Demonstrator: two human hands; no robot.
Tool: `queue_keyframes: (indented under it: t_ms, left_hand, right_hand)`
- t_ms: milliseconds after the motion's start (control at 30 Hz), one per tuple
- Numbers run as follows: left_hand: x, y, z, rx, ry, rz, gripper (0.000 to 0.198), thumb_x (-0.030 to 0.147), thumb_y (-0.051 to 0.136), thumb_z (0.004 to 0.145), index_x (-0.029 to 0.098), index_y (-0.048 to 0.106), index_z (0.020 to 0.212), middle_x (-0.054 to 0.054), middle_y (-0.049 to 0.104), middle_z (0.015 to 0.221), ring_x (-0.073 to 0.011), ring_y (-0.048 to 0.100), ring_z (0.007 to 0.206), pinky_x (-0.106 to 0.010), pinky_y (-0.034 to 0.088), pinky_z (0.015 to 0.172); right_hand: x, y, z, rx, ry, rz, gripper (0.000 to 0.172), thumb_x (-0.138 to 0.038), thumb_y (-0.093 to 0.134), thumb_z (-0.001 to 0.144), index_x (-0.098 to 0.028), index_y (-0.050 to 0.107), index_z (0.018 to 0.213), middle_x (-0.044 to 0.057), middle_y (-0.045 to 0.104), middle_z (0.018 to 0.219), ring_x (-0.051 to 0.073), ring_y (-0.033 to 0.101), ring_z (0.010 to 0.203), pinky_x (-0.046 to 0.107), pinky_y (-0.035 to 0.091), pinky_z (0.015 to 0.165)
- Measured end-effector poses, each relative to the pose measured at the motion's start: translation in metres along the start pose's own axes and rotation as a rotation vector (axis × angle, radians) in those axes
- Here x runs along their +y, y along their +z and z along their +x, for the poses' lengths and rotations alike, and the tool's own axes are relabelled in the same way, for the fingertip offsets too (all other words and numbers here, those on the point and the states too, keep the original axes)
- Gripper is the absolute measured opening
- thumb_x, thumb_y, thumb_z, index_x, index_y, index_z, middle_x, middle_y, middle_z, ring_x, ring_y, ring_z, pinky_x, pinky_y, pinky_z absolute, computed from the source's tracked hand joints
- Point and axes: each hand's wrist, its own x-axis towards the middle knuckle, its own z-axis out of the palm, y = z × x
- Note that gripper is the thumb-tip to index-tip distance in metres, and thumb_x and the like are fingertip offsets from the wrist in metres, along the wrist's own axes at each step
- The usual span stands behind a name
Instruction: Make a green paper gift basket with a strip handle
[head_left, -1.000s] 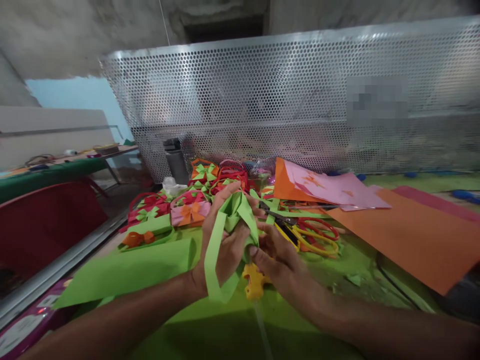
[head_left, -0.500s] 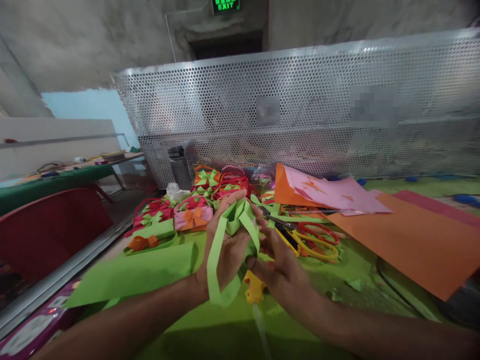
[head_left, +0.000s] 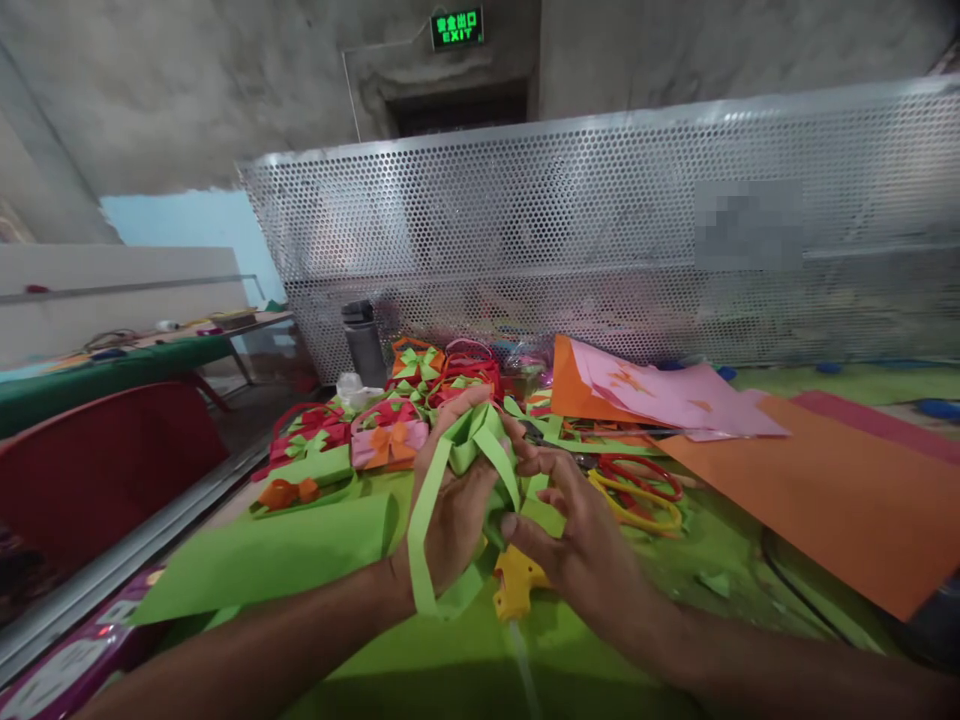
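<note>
A small light-green handbag (head_left: 469, 455) with a long strap handle (head_left: 426, 530) is held above the table. My left hand (head_left: 454, 515) is closed around its body, with the strap looping down in front of the palm. From the right, my right hand (head_left: 570, 530) curls its fingers and thumb against the bag's side; the fingertips are partly hidden. Just below the bag lies a yellow glue gun (head_left: 514, 585), partly covered by my hands. Scissors with yellow and red handles (head_left: 641, 500) rest beyond my right hand.
Small pink, red and green bags with bows (head_left: 390, 440) crowd the back left. A green sheet (head_left: 277, 550) lies at left, orange (head_left: 832, 490) and pink sheets (head_left: 675, 395) at right. Behind stand a grey bottle (head_left: 365, 345) and a perforated metal panel (head_left: 480, 240).
The view has tilted up slightly, so the scene sits lower. My right hand's fingers have shifted a little along the bag's side; my left hand keeps its hold.
</note>
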Motion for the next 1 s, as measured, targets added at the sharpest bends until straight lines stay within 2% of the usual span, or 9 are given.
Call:
queue_keyframes:
  t_ms: [67, 200, 333, 433, 600, 733, 900, 1000]
  left_hand:
    - [-0.004, 0.001, -0.001, 0.014, -0.002, -0.050, 0.039, 0.011, 0.053, 0.074, 0.024, 0.053, 0.111, -0.006, 0.063, 0.096, -0.0200, 0.063, 0.078, -0.036, 0.053, 0.074]
    - [-0.016, 0.001, -0.005, 0.027, -0.002, -0.081, 0.051, 0.009, 0.053, 0.075, 0.024, 0.042, 0.123, -0.005, 0.063, 0.100, -0.0192, 0.062, 0.085, -0.034, 0.050, 0.079]
    - [-0.025, -0.001, -0.010, 0.008, 0.008, -0.087, 0.052, 0.011, 0.052, 0.078, 0.027, 0.039, 0.126, -0.002, 0.062, 0.102, -0.0184, 0.059, 0.093, -0.032, 0.048, 0.083]
    - [-0.030, -0.001, -0.012, -0.003, 0.023, -0.095, 0.051, 0.013, 0.053, 0.079, 0.028, 0.039, 0.126, -0.002, 0.061, 0.098, -0.0173, 0.059, 0.090, -0.031, 0.048, 0.083]
    - [-0.039, 0.001, -0.013, -0.019, 0.038, -0.186, 0.048, 0.021, 0.053, 0.081, 0.027, 0.036, 0.126, -0.005, 0.058, 0.102, -0.0187, 0.057, 0.090, -0.034, 0.048, 0.082]
    - [-0.036, 0.002, -0.014, -0.037, 0.038, -0.152, 0.042, 0.024, 0.055, 0.081, 0.025, 0.041, 0.120, -0.005, 0.057, 0.099, -0.0176, 0.056, 0.087, -0.031, 0.048, 0.080]
    - [-0.025, 0.004, -0.010, -0.052, -0.045, -0.085, 0.054, 0.019, 0.064, 0.072, 0.024, 0.041, 0.120, -0.002, 0.057, 0.087, -0.0150, 0.058, 0.072, -0.029, 0.050, 0.070]
    - [-0.021, 0.004, -0.006, -0.047, -0.057, -0.043, 0.050, 0.016, 0.064, 0.071, 0.023, 0.046, 0.117, -0.002, 0.057, 0.084, -0.0153, 0.057, 0.073, -0.027, 0.049, 0.069]
  right_hand:
    - [0.002, 0.001, -0.001, -0.001, -0.008, -0.021, 0.030, -0.019, 0.059, 0.073, -0.023, 0.045, 0.099, 0.002, 0.052, 0.109, 0.019, 0.050, 0.101, 0.036, 0.039, 0.087]
    - [0.005, 0.004, -0.003, -0.003, -0.017, -0.017, 0.035, -0.013, 0.053, 0.075, -0.024, 0.043, 0.107, 0.002, 0.053, 0.111, 0.018, 0.050, 0.103, 0.035, 0.040, 0.086]
    - [0.004, 0.005, -0.003, -0.022, -0.017, 0.006, 0.038, -0.013, 0.053, 0.076, -0.024, 0.042, 0.111, 0.003, 0.053, 0.113, 0.019, 0.049, 0.105, 0.036, 0.040, 0.086]
    - [0.004, 0.006, -0.002, -0.028, -0.021, 0.034, 0.043, -0.013, 0.053, 0.076, -0.025, 0.041, 0.115, 0.003, 0.052, 0.115, 0.019, 0.049, 0.105, 0.037, 0.040, 0.086]
    - [0.015, 0.009, -0.004, -0.004, 0.010, 0.008, 0.039, -0.012, 0.053, 0.074, -0.025, 0.043, 0.110, 0.002, 0.054, 0.105, 0.020, 0.051, 0.099, 0.039, 0.041, 0.085]
    - [0.019, 0.010, -0.006, -0.008, 0.015, -0.002, 0.037, -0.014, 0.053, 0.074, -0.024, 0.044, 0.109, 0.004, 0.054, 0.106, 0.022, 0.050, 0.103, 0.040, 0.042, 0.085]
    - [0.016, 0.010, -0.003, -0.003, -0.087, 0.055, 0.043, -0.015, 0.054, 0.075, -0.024, 0.044, 0.116, 0.006, 0.054, 0.113, 0.023, 0.050, 0.105, 0.042, 0.041, 0.089]
    - [0.014, 0.011, -0.004, -0.020, -0.071, 0.047, 0.049, -0.017, 0.059, 0.072, -0.025, 0.045, 0.118, 0.006, 0.053, 0.115, 0.025, 0.047, 0.111, 0.044, 0.039, 0.092]
